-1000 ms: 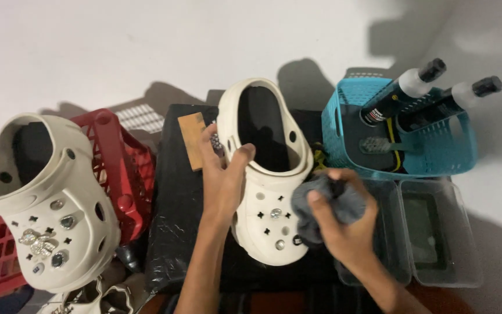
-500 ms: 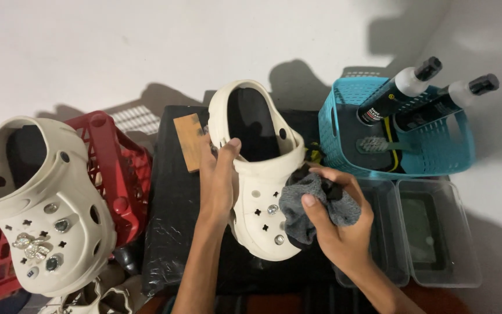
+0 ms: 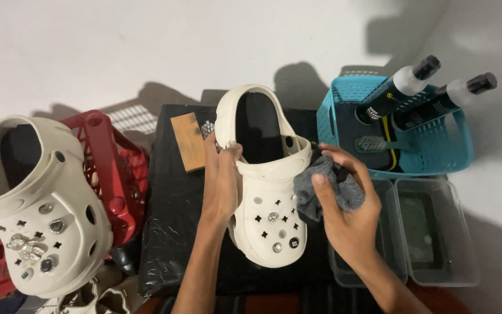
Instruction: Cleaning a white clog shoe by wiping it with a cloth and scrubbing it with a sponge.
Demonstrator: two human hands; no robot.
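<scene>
A cream clog point(image 3: 265, 192) with small charms on its toe lies on a black mat point(image 3: 175, 227), heel opening pointing away from me. My left hand point(image 3: 223, 180) grips the clog's left side near the opening. My right hand point(image 3: 347, 206) holds a crumpled grey cloth point(image 3: 321, 189) pressed against the clog's right side by the strap. A second cream clog point(image 3: 30, 203) with metal charms rests on a red basket point(image 3: 114, 163) at the left.
A teal basket point(image 3: 437, 145) at the right holds two bottles point(image 3: 399, 87) with black caps and a brush. Two clear plastic tubs point(image 3: 437, 232) sit in front of it. A wooden-backed brush point(image 3: 188, 141) lies on the mat's far left corner.
The right hand with the cloth has shifted up along the clog's right side toward the strap. The left hand has slid a little along the clog's left edge.
</scene>
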